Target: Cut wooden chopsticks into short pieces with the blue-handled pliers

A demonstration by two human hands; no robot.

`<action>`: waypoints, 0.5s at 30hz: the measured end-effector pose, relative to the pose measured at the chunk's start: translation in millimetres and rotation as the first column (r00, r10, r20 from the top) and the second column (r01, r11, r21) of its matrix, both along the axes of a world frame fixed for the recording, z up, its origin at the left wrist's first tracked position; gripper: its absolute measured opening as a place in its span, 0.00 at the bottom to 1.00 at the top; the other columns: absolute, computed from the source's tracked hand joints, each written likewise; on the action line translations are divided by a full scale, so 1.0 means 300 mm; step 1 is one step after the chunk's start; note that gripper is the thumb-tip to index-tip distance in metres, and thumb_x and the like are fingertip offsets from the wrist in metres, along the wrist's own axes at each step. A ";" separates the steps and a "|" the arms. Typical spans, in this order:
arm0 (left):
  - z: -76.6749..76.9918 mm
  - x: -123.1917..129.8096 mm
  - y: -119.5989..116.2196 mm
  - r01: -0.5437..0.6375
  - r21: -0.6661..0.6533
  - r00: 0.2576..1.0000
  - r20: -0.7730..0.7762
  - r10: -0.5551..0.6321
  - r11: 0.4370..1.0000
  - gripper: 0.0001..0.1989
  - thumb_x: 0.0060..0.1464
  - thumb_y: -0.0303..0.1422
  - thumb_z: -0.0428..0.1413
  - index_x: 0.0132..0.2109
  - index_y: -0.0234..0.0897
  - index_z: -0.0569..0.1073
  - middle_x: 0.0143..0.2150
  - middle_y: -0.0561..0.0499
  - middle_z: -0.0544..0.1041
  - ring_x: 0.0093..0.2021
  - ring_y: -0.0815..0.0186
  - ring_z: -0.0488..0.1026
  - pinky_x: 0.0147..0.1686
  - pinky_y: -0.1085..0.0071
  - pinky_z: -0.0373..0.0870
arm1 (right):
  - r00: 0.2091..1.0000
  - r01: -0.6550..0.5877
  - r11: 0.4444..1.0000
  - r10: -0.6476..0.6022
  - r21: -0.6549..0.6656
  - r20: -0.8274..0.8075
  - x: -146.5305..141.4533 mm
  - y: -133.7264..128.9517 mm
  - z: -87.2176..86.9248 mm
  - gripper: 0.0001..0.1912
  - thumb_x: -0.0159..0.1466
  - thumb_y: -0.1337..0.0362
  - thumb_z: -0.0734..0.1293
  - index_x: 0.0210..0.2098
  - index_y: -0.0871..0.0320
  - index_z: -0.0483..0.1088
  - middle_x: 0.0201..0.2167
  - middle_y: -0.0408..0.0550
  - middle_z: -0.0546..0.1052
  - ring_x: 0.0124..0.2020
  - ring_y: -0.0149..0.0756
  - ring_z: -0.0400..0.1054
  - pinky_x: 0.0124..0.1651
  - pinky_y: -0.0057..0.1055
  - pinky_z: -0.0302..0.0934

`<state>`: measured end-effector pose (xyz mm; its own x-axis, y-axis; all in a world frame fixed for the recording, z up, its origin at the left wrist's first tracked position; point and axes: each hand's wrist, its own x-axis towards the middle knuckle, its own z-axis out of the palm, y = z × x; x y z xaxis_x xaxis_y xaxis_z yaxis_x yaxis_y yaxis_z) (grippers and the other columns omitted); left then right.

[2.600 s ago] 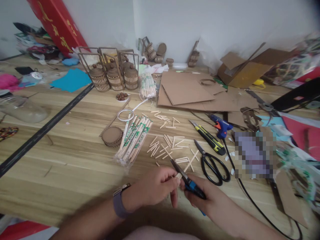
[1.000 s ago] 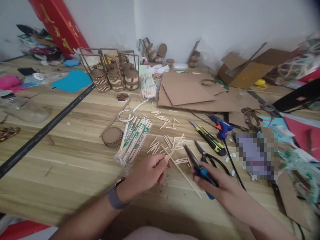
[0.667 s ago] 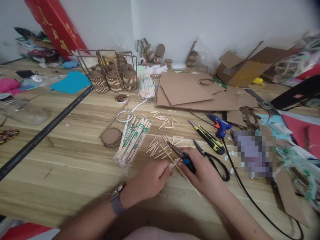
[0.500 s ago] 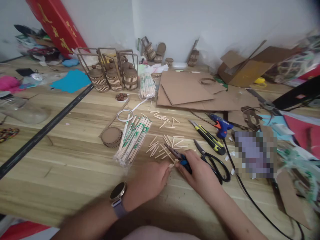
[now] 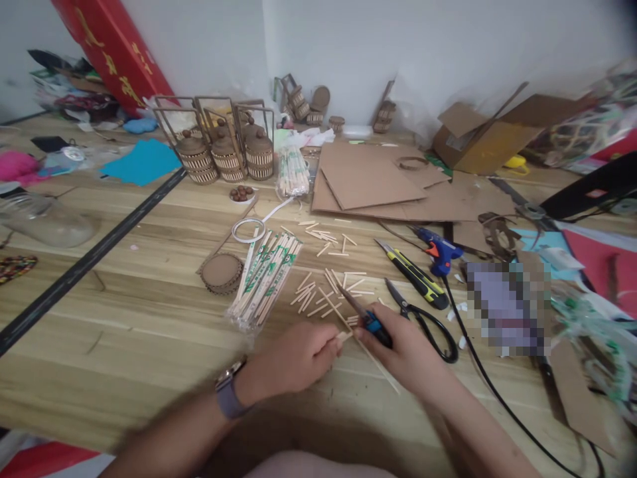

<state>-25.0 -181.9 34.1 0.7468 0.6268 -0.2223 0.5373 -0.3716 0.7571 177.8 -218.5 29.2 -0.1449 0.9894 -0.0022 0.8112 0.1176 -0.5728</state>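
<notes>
My left hand (image 5: 293,358) is closed, its thumb and fingertips pinched on a short piece of wooden stick (image 5: 343,336). Pliers with blue and black handles (image 5: 377,326) are gripped in my right hand (image 5: 411,345), their jaws pointing away to the upper left. A long thin stick (image 5: 383,372) slants below my right fingers; whether they hold it I cannot tell. The two hands almost meet. Just beyond them lie several short cut sticks (image 5: 304,297). Black-handled scissors (image 5: 432,335) rest beside my right hand.
Left of the cut sticks are packaged chopsticks (image 5: 269,279) and a round cardboard piece (image 5: 222,272). A utility knife (image 5: 418,275) and a blue glue gun (image 5: 440,251) with its cord lie right. Cardboard sheets (image 5: 373,179) and small lidded baskets (image 5: 229,159) stand behind.
My left hand has turned and drawn slightly left, so the watch face tilts away. The pliers have shifted a little right, and a long stick now shows under my right hand.
</notes>
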 end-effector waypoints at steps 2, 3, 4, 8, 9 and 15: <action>0.004 -0.016 0.018 0.104 -0.210 0.983 0.169 -0.069 0.972 0.18 0.67 0.40 0.42 0.35 0.37 0.70 0.23 0.56 0.71 0.24 0.70 0.67 0.28 0.75 0.61 | 0.988 -0.038 0.997 0.028 -0.066 -0.153 0.039 0.004 0.029 0.10 0.66 0.58 0.61 0.30 0.54 0.64 0.24 0.40 0.70 0.27 0.35 0.66 0.30 0.28 0.61; 0.004 -0.019 0.024 0.137 -0.287 0.970 0.233 -0.069 0.948 0.18 0.67 0.41 0.42 0.36 0.37 0.70 0.22 0.57 0.70 0.23 0.71 0.66 0.28 0.76 0.61 | 0.975 -0.044 0.995 0.023 -0.092 -0.223 0.055 0.004 0.039 0.11 0.65 0.56 0.61 0.30 0.54 0.65 0.25 0.40 0.70 0.27 0.34 0.66 0.31 0.28 0.61; 0.002 -0.020 0.028 0.140 -0.341 0.960 0.277 -0.042 0.930 0.18 0.67 0.43 0.42 0.37 0.37 0.69 0.22 0.57 0.70 0.23 0.71 0.66 0.29 0.76 0.62 | 0.960 -0.042 0.993 0.009 -0.113 -0.279 0.068 0.003 0.046 0.11 0.65 0.56 0.62 0.30 0.55 0.66 0.25 0.40 0.69 0.27 0.34 0.65 0.31 0.28 0.61; -0.026 -0.004 0.028 -0.041 -0.421 0.951 0.263 0.166 0.906 0.20 0.67 0.46 0.40 0.39 0.37 0.68 0.24 0.54 0.76 0.28 0.68 0.70 0.34 0.73 0.63 | 0.947 -0.028 0.992 -0.013 -0.121 -0.321 0.068 -0.004 0.057 0.09 0.65 0.58 0.63 0.32 0.55 0.68 0.25 0.41 0.71 0.28 0.34 0.66 0.32 0.28 0.61; -0.033 0.001 0.026 -0.067 -0.422 0.952 0.244 0.184 0.904 0.20 0.67 0.45 0.40 0.39 0.37 0.68 0.26 0.52 0.78 0.30 0.67 0.71 0.35 0.73 0.63 | 0.952 -0.037 0.993 0.001 -0.114 -0.306 0.057 -0.007 0.058 0.08 0.65 0.59 0.63 0.32 0.55 0.68 0.26 0.41 0.72 0.28 0.35 0.67 0.32 0.29 0.62; -0.052 0.016 0.018 -0.046 -0.410 0.955 0.249 0.160 0.911 0.22 0.66 0.49 0.43 0.39 0.36 0.71 0.37 0.46 0.83 0.39 0.63 0.76 0.39 0.72 0.64 | 0.960 -0.120 0.984 0.082 -0.128 -0.268 -0.019 -0.018 0.054 0.07 0.65 0.65 0.61 0.41 0.55 0.69 0.34 0.46 0.78 0.36 0.38 0.73 0.40 0.32 0.66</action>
